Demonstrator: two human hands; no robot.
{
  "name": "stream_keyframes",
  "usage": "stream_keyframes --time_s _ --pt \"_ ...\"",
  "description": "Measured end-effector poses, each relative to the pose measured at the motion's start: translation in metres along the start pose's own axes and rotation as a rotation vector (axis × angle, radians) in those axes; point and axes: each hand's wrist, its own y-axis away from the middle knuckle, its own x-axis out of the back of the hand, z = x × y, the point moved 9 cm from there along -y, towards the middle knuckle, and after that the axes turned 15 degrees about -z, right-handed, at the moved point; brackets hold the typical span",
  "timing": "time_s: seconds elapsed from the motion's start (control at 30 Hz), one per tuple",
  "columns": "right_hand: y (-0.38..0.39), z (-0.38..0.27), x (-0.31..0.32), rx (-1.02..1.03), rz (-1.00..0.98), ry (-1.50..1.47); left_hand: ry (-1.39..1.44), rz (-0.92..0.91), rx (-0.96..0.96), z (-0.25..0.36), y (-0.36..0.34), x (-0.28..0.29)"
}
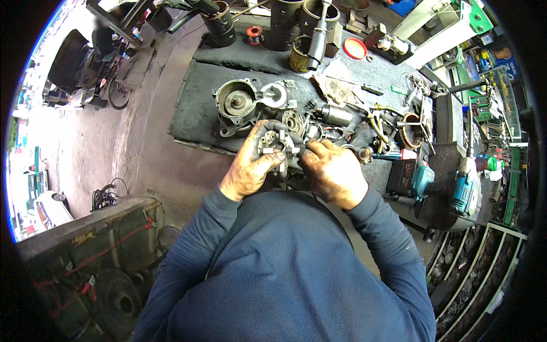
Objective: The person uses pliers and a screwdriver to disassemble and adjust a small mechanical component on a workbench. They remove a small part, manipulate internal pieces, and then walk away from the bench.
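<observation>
Over the bench's near edge, my left hand [248,169] is wrapped round a round metal part [279,147] with a cross-shaped piece and small blocks on its face. My right hand [337,172] is at the part's right side, its fingers curled in; whatever they pinch is hidden. Both hands look stained with grease. Just beyond them a round metal housing [235,98] sits open side up, a shaft end in its middle. A small round metal piece with holes [292,121] rests close past my fingers. To its right lies a metal cylinder [336,115].
A soiled rag [335,84], a screwdriver [372,89] and a copper-toned ring [409,134] lie on the dark bench [196,85]. Tall dark cans [220,27] and a red lid [355,48] stand farther back. Teal power tools [423,180] sit at the right.
</observation>
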Motion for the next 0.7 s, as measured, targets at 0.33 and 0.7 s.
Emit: stream_keyframes --time_s 0.33,0.7 --pt "0.018 0.013 0.013 -0.147 0.058 -0.168 -0.111 0.101 -0.091 0.0 0.003 0.007" --pt "0.006 -0.006 -0.016 -0.308 0.033 -0.038 -0.496 0.113 -0.165 0.006 0.001 -0.012"
